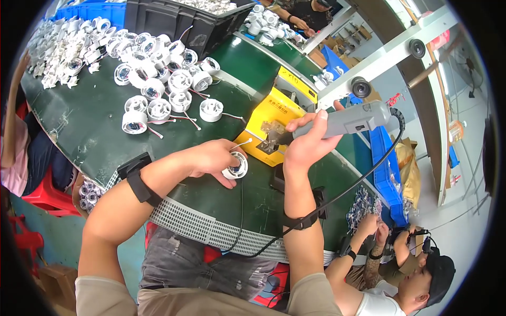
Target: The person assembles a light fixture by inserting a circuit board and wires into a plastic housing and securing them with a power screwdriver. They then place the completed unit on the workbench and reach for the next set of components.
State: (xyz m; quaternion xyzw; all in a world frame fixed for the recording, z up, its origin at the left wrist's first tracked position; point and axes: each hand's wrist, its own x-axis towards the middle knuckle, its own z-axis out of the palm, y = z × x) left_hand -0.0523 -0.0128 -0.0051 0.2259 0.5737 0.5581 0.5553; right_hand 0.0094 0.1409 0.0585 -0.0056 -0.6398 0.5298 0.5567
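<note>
My left hand (210,159) is closed around a small round white plastic housing (241,169) just above the green bench. A short white-tipped lead sticks up from the housing, and its dark centre faces up. My right hand (312,143) grips a grey electric screwdriver (352,120), held nearly level with its black cord trailing from the back end. The screwdriver's nose points left at the metal front part (273,132) of a yellow screw feeder (259,117). Whether the bit touches the feeder is hidden.
Several white housings with wires (158,109) lie left of the feeder, beside a large pile of white parts (63,50). A black crate (182,26) stands behind them. Blue trays (383,163) line the right side, where co-workers sit. The screwdriver's cord (345,196) crosses my right forearm.
</note>
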